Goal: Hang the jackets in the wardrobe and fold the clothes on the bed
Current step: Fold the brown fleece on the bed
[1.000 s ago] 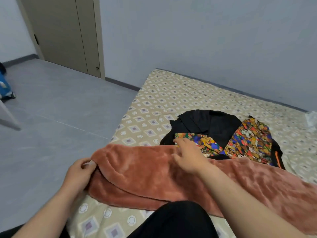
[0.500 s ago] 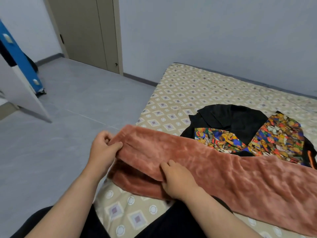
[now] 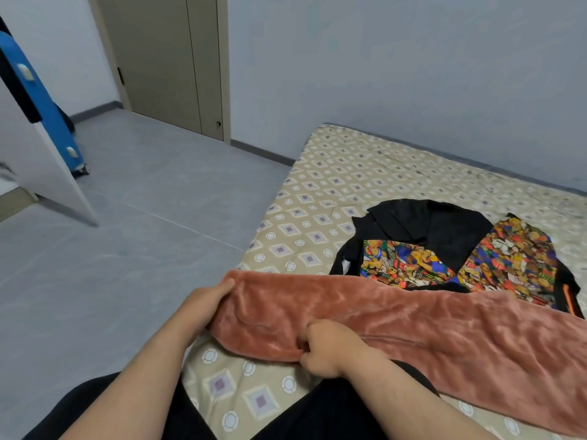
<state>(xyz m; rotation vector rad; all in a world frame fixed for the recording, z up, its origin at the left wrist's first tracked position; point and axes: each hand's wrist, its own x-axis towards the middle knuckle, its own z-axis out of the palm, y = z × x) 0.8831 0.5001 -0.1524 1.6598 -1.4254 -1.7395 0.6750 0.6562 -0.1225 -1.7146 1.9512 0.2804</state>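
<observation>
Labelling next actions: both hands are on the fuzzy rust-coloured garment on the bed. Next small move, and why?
Probably lift the left end and carry it rightward to halve it. The fuzzy rust-coloured garment lies as a long narrow strip across the patterned bed; the left hand grips its end, the right hand pinches its near edge.

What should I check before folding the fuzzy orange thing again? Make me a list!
1. Left hand grips the fuzzy cloth at its left end: ok.
2. Right hand pinches the cloth's near edge: ok.
3. Whole cloth in sight: cannot tell, it runs out of the picture on the right.
4. Cloth apart from other clothes: not ok, it covers the near edge of the black and patterned garment.
5. Bare sheet showing on the bed to fold over: ok, beyond the cloth's left part.
</observation>
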